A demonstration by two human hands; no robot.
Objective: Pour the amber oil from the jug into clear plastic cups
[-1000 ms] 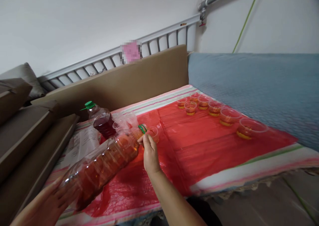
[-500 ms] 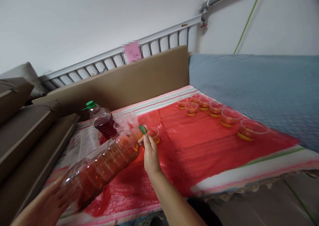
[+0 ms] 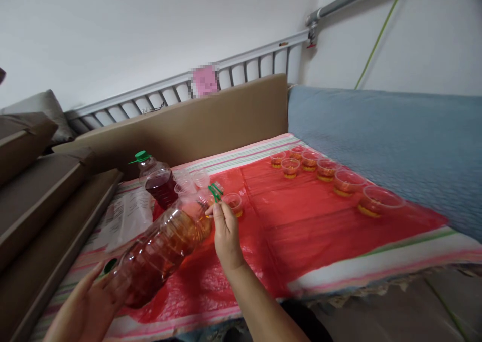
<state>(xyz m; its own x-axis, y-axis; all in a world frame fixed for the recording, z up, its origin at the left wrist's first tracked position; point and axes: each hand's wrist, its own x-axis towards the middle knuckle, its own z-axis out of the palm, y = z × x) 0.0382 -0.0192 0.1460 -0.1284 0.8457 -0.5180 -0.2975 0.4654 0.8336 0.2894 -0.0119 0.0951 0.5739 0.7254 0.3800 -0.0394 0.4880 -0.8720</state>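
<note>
My left hand (image 3: 88, 309) cups the bottom of a large clear plastic bottle (image 3: 161, 246) of amber-red liquid, tilted with its neck toward the far right. My right hand (image 3: 225, 234) is closed around the bottle's neck by its green ring (image 3: 214, 191). The mouth sits over a small clear cup (image 3: 233, 203) with a little orange liquid in it, standing on a red plastic sheet (image 3: 301, 221).
A second bottle with a green cap (image 3: 156, 180) and some empty cups (image 3: 192, 181) stand behind. Several filled cups (image 3: 324, 168) line the sheet's far right. Brown cardboard (image 3: 45, 201) lies left, a blue blanket (image 3: 395, 136) right. The bed edge runs along the front.
The bottle's base has come down and its neck has risen, so it tilts less steeply toward the cup. Both hands keep their hold.
</note>
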